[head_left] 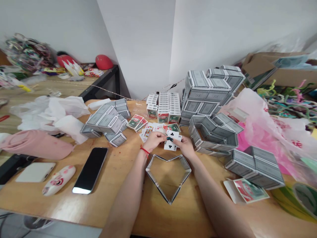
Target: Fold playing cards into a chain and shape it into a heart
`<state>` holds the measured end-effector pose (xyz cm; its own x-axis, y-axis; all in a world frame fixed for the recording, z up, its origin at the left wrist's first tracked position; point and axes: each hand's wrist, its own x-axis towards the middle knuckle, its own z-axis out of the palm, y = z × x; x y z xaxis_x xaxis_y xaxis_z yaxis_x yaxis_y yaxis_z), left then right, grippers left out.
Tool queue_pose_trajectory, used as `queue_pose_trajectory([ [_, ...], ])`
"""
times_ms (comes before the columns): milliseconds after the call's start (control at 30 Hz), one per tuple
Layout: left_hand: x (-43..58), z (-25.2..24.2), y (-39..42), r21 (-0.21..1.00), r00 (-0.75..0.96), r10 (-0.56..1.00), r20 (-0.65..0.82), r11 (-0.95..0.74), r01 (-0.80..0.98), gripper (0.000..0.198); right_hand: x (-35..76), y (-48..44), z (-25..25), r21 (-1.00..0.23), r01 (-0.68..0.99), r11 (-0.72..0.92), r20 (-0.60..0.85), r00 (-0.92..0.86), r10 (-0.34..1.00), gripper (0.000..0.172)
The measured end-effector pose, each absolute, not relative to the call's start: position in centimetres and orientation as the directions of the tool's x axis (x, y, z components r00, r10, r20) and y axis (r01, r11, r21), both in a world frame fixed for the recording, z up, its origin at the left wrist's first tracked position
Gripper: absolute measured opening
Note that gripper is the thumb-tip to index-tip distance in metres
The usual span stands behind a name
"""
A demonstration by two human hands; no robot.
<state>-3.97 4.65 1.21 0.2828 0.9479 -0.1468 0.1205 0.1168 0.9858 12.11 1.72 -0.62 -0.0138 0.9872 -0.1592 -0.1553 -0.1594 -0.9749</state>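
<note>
My left hand [155,140], with a red string at the wrist, pinches the left edge of some playing cards [172,144]. My right hand [186,146] grips the same cards from the right. An ace and a two of clubs face me, one overlapping the other. Just below the hands, a heart-shaped frame of folded cards [151,178] stands on the table. Behind my left hand lie loose face-up cards [148,130] and a green-and-red card box [135,122]. To the right of my right hand stands a larger frame of folded cards [213,142].
Card boxes [163,107] stand in rows at the back, beside a tall stack of folded-card blocks [208,89]. More blocks sit left [106,119] and right [257,167]. A phone [90,170], a computer mouse [58,180] and a pink pouch [39,144] lie left; green tape [297,198] lies right.
</note>
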Motion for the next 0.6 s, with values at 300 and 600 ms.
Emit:
queue_pose_trajectory([
  [300,-3.93,1.16,4.69,0.983,0.279,0.951,-0.135,0.094,0.156,0.028,12.03,1.71,-0.58,-0.969,-0.174,-0.177,-0.173,-0.038,0.984,0.033],
  [600,-3.6,1.42,4.56,0.988,0.241,0.965,-0.102,0.069,0.138,0.025,11.9,1.74,-0.51,-0.979,-0.128,-0.161,-0.159,-0.027,0.987,0.036],
])
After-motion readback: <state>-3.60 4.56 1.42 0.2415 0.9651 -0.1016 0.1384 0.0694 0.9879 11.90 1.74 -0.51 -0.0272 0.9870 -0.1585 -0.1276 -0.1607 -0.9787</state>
